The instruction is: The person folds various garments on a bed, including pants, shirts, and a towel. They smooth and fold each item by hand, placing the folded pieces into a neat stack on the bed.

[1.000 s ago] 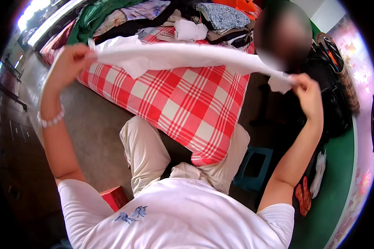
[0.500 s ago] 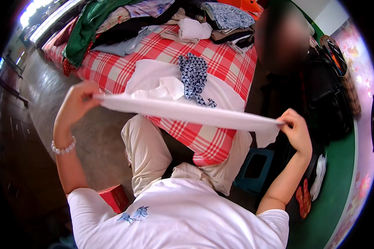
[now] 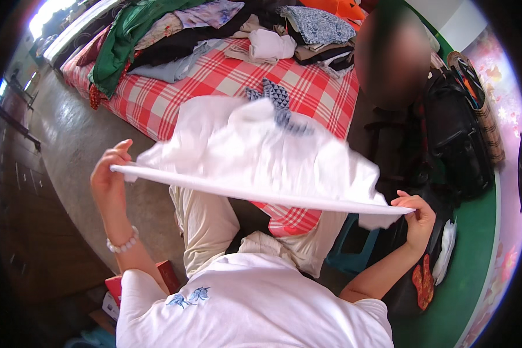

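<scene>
Stretched between my two hands is a white garment [image 3: 261, 151], its near edge pulled into a taut band and its thin fabric billowing out over the bed. My left hand [image 3: 110, 171] grips one end of that edge, and a pale bead bracelet [image 3: 123, 242] circles the wrist. The opposite end is pinched by my right hand [image 3: 416, 216], where a short flap hangs down. Beyond the garment, a blue-and-white triangle-patterned cloth [image 3: 275, 94] lies on the bed, partly covered by the white fabric. What kind of garment it is cannot be told.
A red checked bedspread [image 3: 151, 110] covers the bed. At its far side lie a green cloth [image 3: 119, 52], a folded white cloth [image 3: 271, 45] and a stack of folded clothes [image 3: 322, 26]. A black bag [image 3: 455, 133] stands right, above a blue stool [image 3: 354, 255]. A red box [image 3: 167, 275] sits left.
Both hands have come lower and nearer me with the garment's edge. The white fabric has spread out and billowed upward, covering part of the patterned cloth.
</scene>
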